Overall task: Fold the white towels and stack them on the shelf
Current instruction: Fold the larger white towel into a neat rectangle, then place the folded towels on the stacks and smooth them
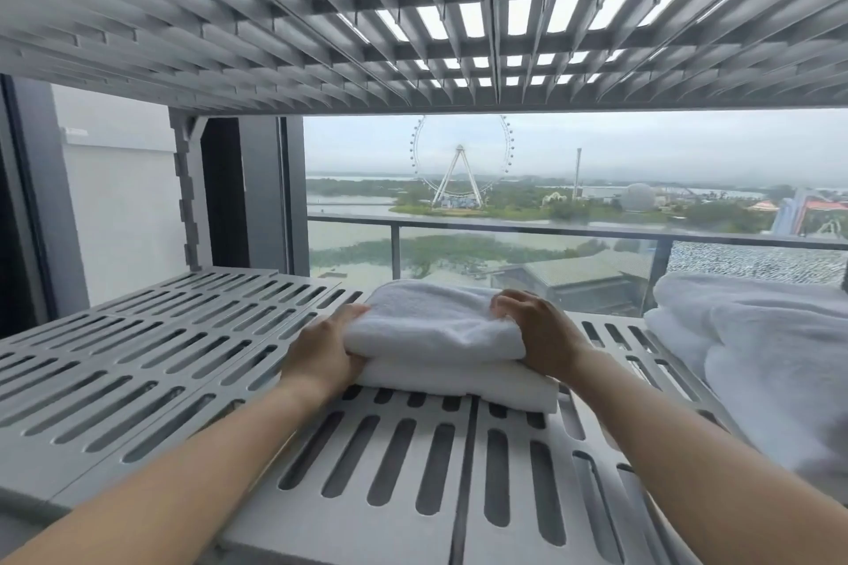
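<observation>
A folded white towel (431,321) lies on top of a second folded white towel (463,383), both resting on the grey slotted shelf (151,362). My left hand (323,353) grips the left end of the upper towel, thumb on top and fingers under its edge. On the towel's right end my right hand (537,330) curls its fingers over the top. Both forearms reach in from the front edge of the shelf.
A loose heap of white towels (757,353) lies at the shelf's right end. Another slotted shelf (413,37) hangs close overhead. A notched grey upright (188,197) stands at the back left. Behind the shelf is a window with a balcony railing (550,229).
</observation>
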